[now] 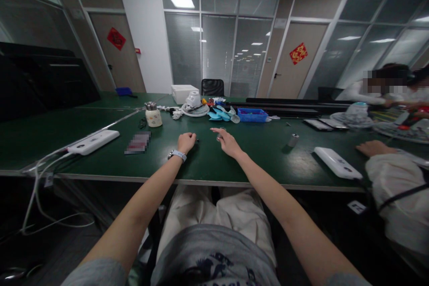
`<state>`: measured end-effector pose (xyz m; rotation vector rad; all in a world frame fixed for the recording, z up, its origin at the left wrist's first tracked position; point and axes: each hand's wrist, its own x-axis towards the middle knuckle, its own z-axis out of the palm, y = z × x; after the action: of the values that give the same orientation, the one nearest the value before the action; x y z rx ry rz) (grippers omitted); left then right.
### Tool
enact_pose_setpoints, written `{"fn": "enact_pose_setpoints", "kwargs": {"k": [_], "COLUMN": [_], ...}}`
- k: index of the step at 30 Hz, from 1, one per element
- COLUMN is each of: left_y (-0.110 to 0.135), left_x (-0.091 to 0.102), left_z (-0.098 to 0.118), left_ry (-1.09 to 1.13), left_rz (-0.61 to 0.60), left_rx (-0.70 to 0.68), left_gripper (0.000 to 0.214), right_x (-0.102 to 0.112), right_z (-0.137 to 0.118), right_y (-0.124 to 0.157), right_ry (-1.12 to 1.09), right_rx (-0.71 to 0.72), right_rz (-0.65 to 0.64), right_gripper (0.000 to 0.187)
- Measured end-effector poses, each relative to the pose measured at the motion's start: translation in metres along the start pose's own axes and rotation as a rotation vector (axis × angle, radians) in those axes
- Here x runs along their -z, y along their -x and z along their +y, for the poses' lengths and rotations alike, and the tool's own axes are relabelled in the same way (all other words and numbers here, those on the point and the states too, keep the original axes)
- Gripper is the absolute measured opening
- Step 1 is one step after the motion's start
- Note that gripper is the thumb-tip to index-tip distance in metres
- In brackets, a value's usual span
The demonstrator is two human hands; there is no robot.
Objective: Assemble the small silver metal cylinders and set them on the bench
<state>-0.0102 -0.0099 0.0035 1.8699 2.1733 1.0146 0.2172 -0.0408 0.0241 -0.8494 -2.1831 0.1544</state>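
In the head view, we are looking down at a green desk [201,167], where our two hands are resting near each other. Our left hand [187,143], with a watch [177,155] at its wrist, is curling its fingers inward; a small dark piece [197,140] is lying just beside its fingertips, and we cannot tell whether they are touching it. Our right hand [228,143] is stretching its fingers forward, partly spread, over a small greyish thing [220,135]; the fingers are covering much of it, so we cannot tell whether they are pinching it. We are judging both pieces to be light and probably stiff, calling for fingertips rather than a full palm. The dark one is looking easiest to take by its exposed end, between thumb and forefinger; the greyish one is showing a slight shine, so we are guessing it could be slippery and would suit a gentle pinch at its sides. Whether either is fragile, we are unable to say. Well apart on the right, a metal cylinder [293,140] is standing upright.
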Motion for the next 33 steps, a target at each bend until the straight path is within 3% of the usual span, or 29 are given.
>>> {"fn": "enact_pose_setpoints", "kwargs": {"k": [3,6,10,15,19,23,27,30,33], "left_y": [0.001,0.002,0.004,0.005,0.004,0.004,0.003,0.002,0.001], "left_x": [0.001,0.002,0.004,0.006,0.006,0.006,0.005,0.002,0.0], "left_z": [0.001,0.002,0.004,0.005,0.004,0.004,0.003,0.002,0.0], "left_ry": [-0.008,-0.006,-0.008,-0.009,0.006,0.036,0.07,0.106,0.118], "left_rz": [0.002,-0.001,-0.002,-0.009,-0.016,-0.014,0.012,0.008,0.008], "left_rx": [-0.005,-0.003,0.007,0.012,0.009,0.008,0.01,0.002,-0.011], "left_gripper": [0.04,0.04,0.041,0.041,0.041,0.044,0.042,0.038,0.036], "right_x": [-0.004,-0.01,-0.012,-0.015,-0.016,0.012,0.064,0.095,0.11], "right_z": [-0.004,-0.005,0.004,0.021,0.032,0.062,0.105,0.132,0.148], "right_y": [-0.001,-0.001,0.001,0.003,-0.005,-0.007,0.014,0.038,0.053], "right_ry": [0.149,0.155,-0.024,-0.337,-0.478,-0.206,0.242,0.436,0.49], "right_rx": [0.028,-0.016,-0.129,-0.293,-0.332,-0.458,-0.765,-1.007,-1.142], "right_rz": [-0.127,-0.136,-0.037,-0.001,0.072,0.295,0.524,0.592,0.595], "right_gripper": [0.07,0.078,0.091,0.105,0.105,0.094,0.081,0.077,0.077]}}
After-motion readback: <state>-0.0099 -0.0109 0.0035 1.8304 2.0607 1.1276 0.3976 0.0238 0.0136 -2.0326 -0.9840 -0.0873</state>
